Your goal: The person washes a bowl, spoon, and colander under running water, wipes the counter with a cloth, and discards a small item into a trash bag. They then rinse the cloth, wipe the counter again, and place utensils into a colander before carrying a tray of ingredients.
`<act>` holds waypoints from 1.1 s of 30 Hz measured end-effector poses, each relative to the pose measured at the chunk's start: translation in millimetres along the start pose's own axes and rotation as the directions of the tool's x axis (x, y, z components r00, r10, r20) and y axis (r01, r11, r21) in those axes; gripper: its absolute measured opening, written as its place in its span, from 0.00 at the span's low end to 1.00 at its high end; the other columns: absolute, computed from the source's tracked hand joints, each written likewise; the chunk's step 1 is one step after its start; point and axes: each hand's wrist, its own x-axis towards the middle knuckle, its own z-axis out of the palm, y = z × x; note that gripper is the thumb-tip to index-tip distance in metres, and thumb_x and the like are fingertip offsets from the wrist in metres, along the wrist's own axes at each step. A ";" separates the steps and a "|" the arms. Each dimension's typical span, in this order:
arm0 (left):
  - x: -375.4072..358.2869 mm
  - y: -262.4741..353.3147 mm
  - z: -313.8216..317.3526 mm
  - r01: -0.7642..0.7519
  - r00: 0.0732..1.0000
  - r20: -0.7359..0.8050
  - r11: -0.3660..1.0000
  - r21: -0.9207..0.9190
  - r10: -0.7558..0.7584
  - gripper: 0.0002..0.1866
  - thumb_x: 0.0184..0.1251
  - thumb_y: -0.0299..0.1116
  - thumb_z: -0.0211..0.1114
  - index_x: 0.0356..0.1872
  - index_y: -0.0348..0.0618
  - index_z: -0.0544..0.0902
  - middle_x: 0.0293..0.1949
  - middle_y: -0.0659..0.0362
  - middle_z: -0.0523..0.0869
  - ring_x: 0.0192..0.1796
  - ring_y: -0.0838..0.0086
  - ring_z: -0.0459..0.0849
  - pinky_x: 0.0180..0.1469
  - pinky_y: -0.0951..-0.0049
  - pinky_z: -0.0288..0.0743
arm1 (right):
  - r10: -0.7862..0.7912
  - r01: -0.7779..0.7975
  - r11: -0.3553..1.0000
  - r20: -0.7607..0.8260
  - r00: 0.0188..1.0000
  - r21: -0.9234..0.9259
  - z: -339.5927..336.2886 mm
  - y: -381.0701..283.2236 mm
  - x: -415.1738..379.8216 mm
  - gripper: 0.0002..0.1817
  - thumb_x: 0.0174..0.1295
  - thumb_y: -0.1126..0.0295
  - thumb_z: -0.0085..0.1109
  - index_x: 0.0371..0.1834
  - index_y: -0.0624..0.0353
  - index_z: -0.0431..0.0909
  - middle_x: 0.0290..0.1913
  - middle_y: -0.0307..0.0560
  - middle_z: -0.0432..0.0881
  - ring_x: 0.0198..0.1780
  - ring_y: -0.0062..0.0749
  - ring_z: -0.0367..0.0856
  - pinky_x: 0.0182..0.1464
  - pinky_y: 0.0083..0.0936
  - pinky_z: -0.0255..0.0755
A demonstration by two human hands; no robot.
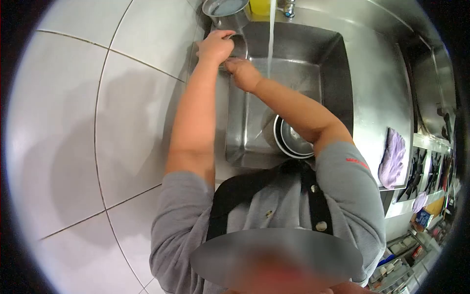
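At the sink's upper left corner, my left hand [215,47] is closed around the edge of a round metal container [239,45]. Just below it, my right hand [243,73] has its fingers curled at the container's lower edge. Both hands partly cover the container, so its exact kind and depth do not show. To the right of the hands, a stream of water [271,41] falls into the metal sink [335,73]. Two round metal bowls, one nested in the other [289,139], lie in the sink's lower right corner, partly hidden by my right arm.
Behind my hands stands a metal pot [227,18] beside a yellow container [260,7]. The tap [290,9] is at the sink's back edge. A purple cloth [392,158] lies on the steel counter [379,93] to the right, near a stove [421,166].
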 end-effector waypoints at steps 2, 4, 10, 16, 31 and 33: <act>-4.6 4.0 -1.6 0.043 0.999 -0.009 0.999 0.024 -0.043 0.21 0.53 0.35 0.52 0.48 0.61 0.83 0.49 0.59 0.83 0.52 0.63 0.79 0.60 0.63 0.65 | 0.074 -0.025 0.922 -0.113 0.991 0.385 7.6 -8.9 -11.3 0.25 0.49 0.77 0.54 0.55 0.52 0.74 0.55 0.51 0.76 0.58 0.46 0.73 0.65 0.41 0.59; -3.5 4.2 -2.1 0.073 0.997 0.010 0.996 0.047 -0.074 0.21 0.53 0.35 0.53 0.48 0.61 0.83 0.49 0.58 0.83 0.52 0.63 0.79 0.60 0.64 0.65 | 0.008 0.047 0.928 -0.146 0.989 0.371 2.5 1.6 -17.1 0.25 0.50 0.77 0.54 0.55 0.52 0.73 0.56 0.50 0.76 0.59 0.45 0.72 0.66 0.42 0.58; 6.2 -4.7 4.6 0.013 0.999 0.048 0.999 0.043 -0.016 0.22 0.52 0.36 0.53 0.50 0.64 0.82 0.51 0.58 0.81 0.54 0.63 0.78 0.61 0.65 0.65 | -0.487 0.420 0.368 0.213 0.847 -0.830 -49.2 49.6 6.9 0.22 0.57 0.69 0.49 0.58 0.48 0.72 0.64 0.41 0.69 0.69 0.34 0.60 0.68 0.43 0.53; -8.6 0.3 6.0 0.029 0.999 0.024 0.995 0.096 -0.032 0.20 0.53 0.37 0.54 0.48 0.71 0.82 0.59 0.71 0.74 0.62 0.57 0.66 0.64 0.50 0.56 | -0.125 0.125 0.992 -0.180 0.976 -0.015 15.3 26.2 -23.1 0.30 0.51 0.80 0.51 0.60 0.47 0.71 0.65 0.42 0.68 0.68 0.36 0.62 0.68 0.42 0.55; -11.1 5.3 1.0 -0.011 1.000 0.012 0.979 0.204 0.009 0.20 0.54 0.42 0.53 0.50 0.69 0.80 0.62 0.66 0.72 0.61 0.67 0.72 0.66 0.62 0.58 | -0.115 0.099 0.968 -0.058 0.992 -0.229 4.8 22.9 -5.2 0.27 0.56 0.76 0.47 0.61 0.43 0.70 0.66 0.33 0.67 0.71 0.28 0.57 0.66 0.44 0.58; -16.7 3.3 1.3 0.008 1.000 0.004 0.975 0.222 -0.009 0.20 0.55 0.44 0.53 0.51 0.70 0.80 0.62 0.67 0.71 0.61 0.67 0.72 0.65 0.62 0.58 | -0.038 0.084 0.963 -0.181 0.983 0.254 18.2 11.3 -14.6 0.28 0.52 0.80 0.48 0.59 0.45 0.72 0.62 0.37 0.72 0.67 0.32 0.64 0.64 0.34 0.62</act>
